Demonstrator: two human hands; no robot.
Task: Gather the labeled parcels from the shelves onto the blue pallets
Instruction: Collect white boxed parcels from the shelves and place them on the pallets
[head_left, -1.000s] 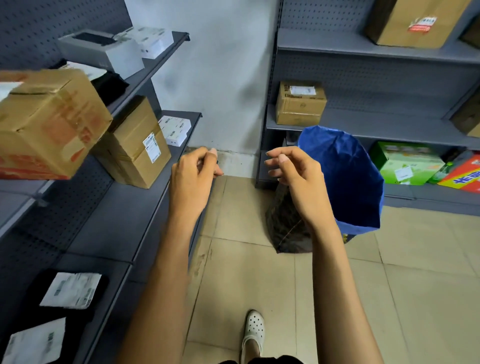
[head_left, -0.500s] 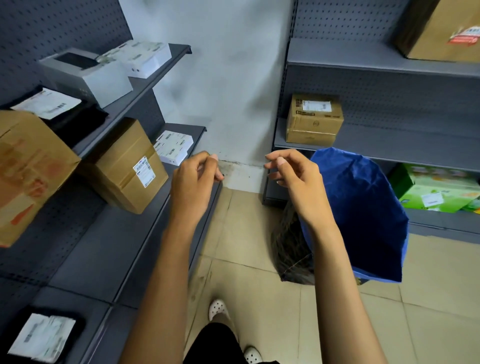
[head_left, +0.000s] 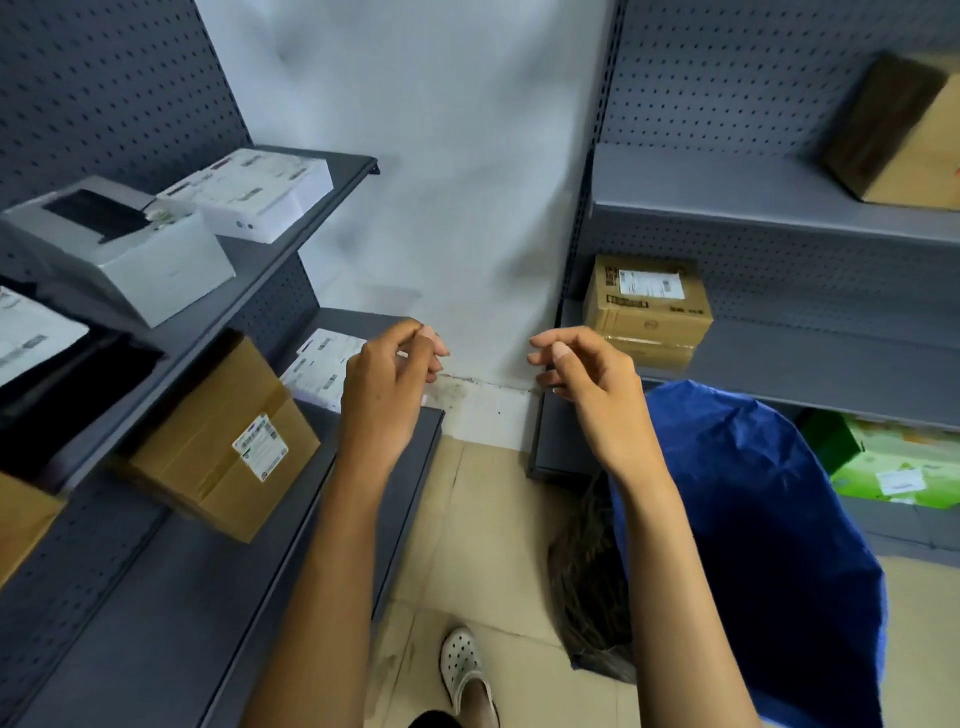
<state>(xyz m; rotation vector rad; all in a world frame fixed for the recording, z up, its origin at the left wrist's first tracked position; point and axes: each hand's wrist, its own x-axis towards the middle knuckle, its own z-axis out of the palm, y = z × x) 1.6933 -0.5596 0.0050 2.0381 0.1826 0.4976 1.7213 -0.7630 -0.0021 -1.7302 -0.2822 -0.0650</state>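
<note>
From the head view, a narrow corner is seen where two runs of dark grey pegboard shelving meet a pale, smudged wall (head_left: 431, 156). The floor (head_left: 483, 525) is laid with beige tiles, stained along the foot of the wall.

On the left shelving (head_left: 156, 597), a brown carton with a white label (head_left: 228, 441) is set on the middle shelf, with flat white labeled packets (head_left: 324, 364) behind it. Above, a grey-white box (head_left: 130, 249) and a white labeled box (head_left: 254, 192) are placed side by side.

On the right shelving (head_left: 779, 358), a small labeled carton (head_left: 647, 312) is seen at the near end of the middle shelf — a larger brown box (head_left: 898, 135) sits one shelf higher, and a green box (head_left: 893, 462) lower down.

Both hands are held up empty between the two runs: the left hand (head_left: 387, 384) and the right hand (head_left: 587, 379) are loosely curled with fingers part-bent, nothing gripped. A blue bag (head_left: 769, 545) stands on the floor under the right forearm — a dark netted bundle (head_left: 587, 587) is leaned beside it. One white perforated shoe (head_left: 462, 670) is planted on the tiles.
</note>
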